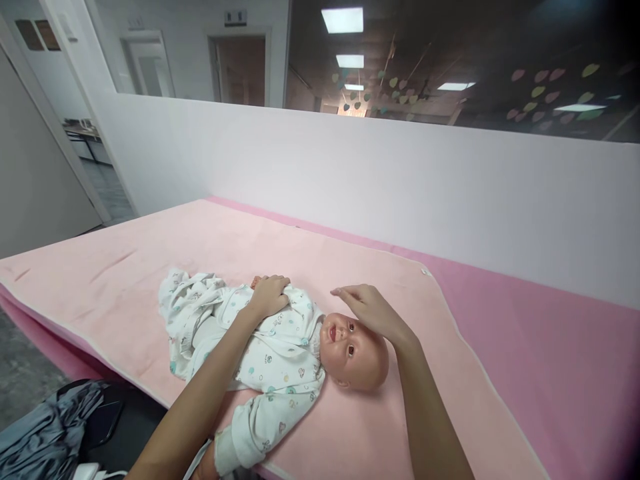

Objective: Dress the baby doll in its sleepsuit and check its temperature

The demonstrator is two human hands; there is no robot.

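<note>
A baby doll (350, 353) lies on its back on the pink bed cover, its bald head to the right. It wears a white printed outfit (280, 347) with long sleeves; the legs on the left are covered by rumpled white cloth. My left hand (271, 297) is curled over the doll's far arm at its sleeve, and the doll's small hand shows just beside it. Some of my fingertips are hidden there. My right hand (373, 308) has its fingers stretched out along the far side of the doll's head; whether it touches the head I cannot tell.
The pink padded cover (150, 233) lies over a darker pink sheet (530, 333), against a white wall (400, 180) with a window above. Grey cloth (45, 433), a dark phone (103, 421) and a white item with a cable sit on a black seat at lower left.
</note>
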